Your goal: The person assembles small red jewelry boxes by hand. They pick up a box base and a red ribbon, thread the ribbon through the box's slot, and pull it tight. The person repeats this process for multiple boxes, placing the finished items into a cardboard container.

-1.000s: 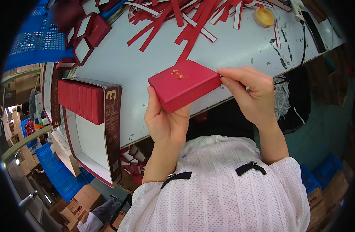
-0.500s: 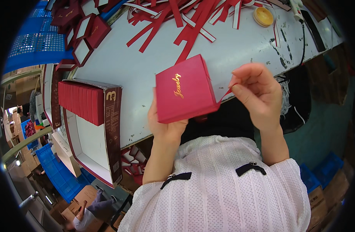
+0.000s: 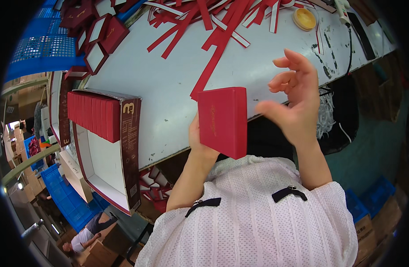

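A red jewelry box (image 3: 222,120) with gold script on its lid is held above the table's near edge, tilted so that one side wall faces right. My left hand (image 3: 199,138) grips it from the left and below; its fingers are mostly hidden behind the box. Apart from the box, to its right, my right hand (image 3: 295,95) is raised with the fingers spread and nothing in them. Beyond the box a long red strip (image 3: 211,69) runs up the table to a pile of red and white strips (image 3: 231,22).
At left stands an open carton (image 3: 104,164) with a row of red boxes (image 3: 93,115) in it. A blue crate (image 3: 40,49) and several loose boxes (image 3: 95,58) lie at the far left. A yellow round tin (image 3: 304,19) sits at the table's far right.
The box has turned, moved right and dropped lower in my left hand. My right hand has let go of the thin red ribbon at the box's edge and spread its fingers.
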The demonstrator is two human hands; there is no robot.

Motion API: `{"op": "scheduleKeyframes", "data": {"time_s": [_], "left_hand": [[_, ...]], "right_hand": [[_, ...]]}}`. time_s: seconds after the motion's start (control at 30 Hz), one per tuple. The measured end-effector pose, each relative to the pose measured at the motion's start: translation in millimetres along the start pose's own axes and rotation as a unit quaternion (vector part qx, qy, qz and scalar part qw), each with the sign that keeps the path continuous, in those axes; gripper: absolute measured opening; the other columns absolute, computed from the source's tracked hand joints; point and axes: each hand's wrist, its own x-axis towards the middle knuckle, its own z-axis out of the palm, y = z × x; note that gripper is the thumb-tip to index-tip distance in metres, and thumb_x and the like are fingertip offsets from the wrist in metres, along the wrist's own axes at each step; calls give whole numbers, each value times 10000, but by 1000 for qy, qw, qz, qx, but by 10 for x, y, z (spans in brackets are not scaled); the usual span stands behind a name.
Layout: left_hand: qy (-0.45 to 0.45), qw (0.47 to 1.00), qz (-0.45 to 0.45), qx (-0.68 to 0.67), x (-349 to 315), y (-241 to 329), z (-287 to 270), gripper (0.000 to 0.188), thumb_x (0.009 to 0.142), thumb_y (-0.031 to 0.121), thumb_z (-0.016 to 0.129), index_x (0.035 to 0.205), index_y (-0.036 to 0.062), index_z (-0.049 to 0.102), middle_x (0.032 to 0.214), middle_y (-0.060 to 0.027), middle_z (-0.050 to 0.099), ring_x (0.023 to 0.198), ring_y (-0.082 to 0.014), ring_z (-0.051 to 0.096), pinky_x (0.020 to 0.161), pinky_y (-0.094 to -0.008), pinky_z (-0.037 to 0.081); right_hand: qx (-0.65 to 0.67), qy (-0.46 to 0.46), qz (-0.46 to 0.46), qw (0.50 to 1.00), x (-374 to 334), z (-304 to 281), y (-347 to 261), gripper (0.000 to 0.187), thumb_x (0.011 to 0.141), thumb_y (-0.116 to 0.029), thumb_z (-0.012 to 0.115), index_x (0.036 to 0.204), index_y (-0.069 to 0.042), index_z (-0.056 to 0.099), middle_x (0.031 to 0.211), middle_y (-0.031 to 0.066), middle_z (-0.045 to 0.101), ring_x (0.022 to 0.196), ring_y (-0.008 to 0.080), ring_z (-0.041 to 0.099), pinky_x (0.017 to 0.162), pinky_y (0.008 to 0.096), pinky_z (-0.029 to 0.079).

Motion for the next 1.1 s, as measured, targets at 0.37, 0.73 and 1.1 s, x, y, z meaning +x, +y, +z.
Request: {"op": "scheduleKeyframes", "data": {"time_s": [0.37, 0.73, 1.1], "left_hand": [[82, 779, 320, 534, -71, 49, -13, 479, 842, 408, 392, 1095, 3, 428, 1116, -123, 451, 1010, -227, 474, 867, -351, 371], [-75, 719, 167, 671, -325, 346, 252, 90, 724, 64, 561, 725, 42, 474, 760, -52, 524, 818, -185, 490, 895, -397, 299], [99, 746, 535, 384, -1628, 1357, 408, 259, 872, 240, 387, 885, 22, 525, 925, -127, 572, 952, -233, 512, 891, -407, 348]], "right_hand": [[194, -262, 259, 909, -120, 142, 55, 212, 851, -187, 459, 731, -23, 521, 637, -32, 491, 576, 33, 422, 512, 199, 361], [-169, -258, -28, 951, 318, 422, 71, 145, 729, -91, 542, 857, -25, 552, 788, 120, 546, 665, 283, 526, 591, 319, 421], [-384, -338, -194, 837, 443, 593, 467, 219, 609, -52, 632, 786, -39, 503, 803, 62, 481, 754, 234, 504, 608, 325, 432]]}}
